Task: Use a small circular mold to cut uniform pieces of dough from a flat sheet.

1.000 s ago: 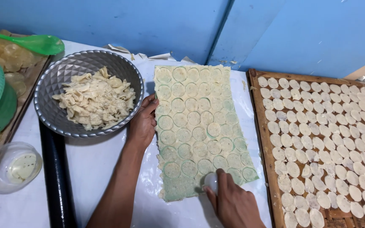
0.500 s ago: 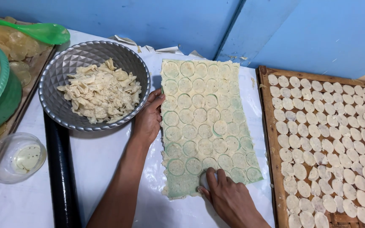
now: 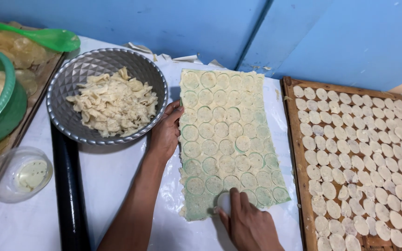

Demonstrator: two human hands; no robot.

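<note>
A pale green-yellow sheet of rolled dough (image 3: 229, 139), stamped all over with round cuts, lies on white plastic in the middle. My left hand (image 3: 166, 132) rests flat against the sheet's left edge, fingers together. My right hand (image 3: 247, 223) is at the sheet's near edge, closed around a small white round cutter (image 3: 224, 202) pressed onto the dough. Only the cutter's top shows between my fingers.
A grey metal bowl (image 3: 70, 79) of dough scraps sits at the left. A black rolling pin (image 3: 68, 186) lies beside a small clear bowl (image 3: 17, 174). A green tub (image 3: 1, 102) and green spoon (image 3: 47, 37) are far left. A wooden tray (image 3: 298, 153) of cut discs fills the right.
The camera view has shifted slightly. My right hand with the cutter has stayed at the sheet's near edge, moving a little left. My left hand remains on the left edge.
</note>
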